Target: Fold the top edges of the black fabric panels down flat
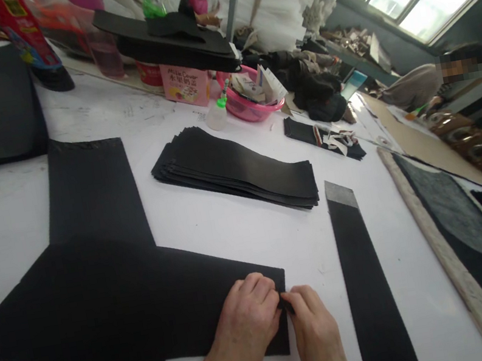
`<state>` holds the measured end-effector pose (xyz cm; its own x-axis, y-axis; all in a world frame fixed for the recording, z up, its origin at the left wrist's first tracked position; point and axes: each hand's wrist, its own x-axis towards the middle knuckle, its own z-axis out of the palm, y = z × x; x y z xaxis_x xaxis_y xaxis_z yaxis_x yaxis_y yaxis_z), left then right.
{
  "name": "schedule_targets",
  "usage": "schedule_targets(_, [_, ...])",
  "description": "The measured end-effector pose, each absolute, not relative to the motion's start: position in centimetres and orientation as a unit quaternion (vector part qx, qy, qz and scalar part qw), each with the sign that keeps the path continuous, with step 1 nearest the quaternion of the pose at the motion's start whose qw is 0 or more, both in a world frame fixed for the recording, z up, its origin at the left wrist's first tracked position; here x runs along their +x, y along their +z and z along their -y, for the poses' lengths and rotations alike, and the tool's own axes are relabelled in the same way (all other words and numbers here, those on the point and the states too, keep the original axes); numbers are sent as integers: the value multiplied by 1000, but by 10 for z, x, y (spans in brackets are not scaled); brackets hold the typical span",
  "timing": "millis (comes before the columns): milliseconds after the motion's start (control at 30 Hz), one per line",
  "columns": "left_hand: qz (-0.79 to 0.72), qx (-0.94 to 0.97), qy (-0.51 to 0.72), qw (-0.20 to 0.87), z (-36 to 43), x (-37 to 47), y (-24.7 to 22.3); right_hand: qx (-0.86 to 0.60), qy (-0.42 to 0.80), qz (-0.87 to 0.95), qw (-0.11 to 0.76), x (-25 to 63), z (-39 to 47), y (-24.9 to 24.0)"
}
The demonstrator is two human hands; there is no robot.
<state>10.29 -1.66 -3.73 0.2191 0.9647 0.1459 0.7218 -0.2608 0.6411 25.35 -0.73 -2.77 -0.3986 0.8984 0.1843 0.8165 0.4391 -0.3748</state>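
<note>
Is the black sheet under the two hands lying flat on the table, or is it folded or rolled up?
Mostly flat: the black sheet lies spread on the white table. Only its right edge is pinched between the left hand and the right hand.

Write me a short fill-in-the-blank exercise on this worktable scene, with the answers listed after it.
1. Both hands, the left hand and the right hand, pinch the right edge of a ____ sheet.
2. The basket behind the stack of strips is ____ in colour.
3. The long single strip lies to the ____ of the hands.
4. The table top is ____.

Missing words: black; pink; right; white
</note>
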Motion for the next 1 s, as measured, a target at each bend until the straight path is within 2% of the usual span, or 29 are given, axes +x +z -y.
schedule_targets(333, [-560, 756, 257, 223, 14, 101, -36, -547, 147, 797, 211, 253, -22, -15])
schedule_targets(500, [-549, 732, 300, 271, 16, 94, -32, -569, 173, 768, 236, 264, 13, -5])
schedule_targets(700, [-543, 737, 306, 261, 16, 92, -32, -573, 214, 754, 241, 269, 60, -11])
schedule_targets(1000, [-551, 754, 273, 228, 16, 95, -37, -585, 181, 759, 221, 256, 53, -19])
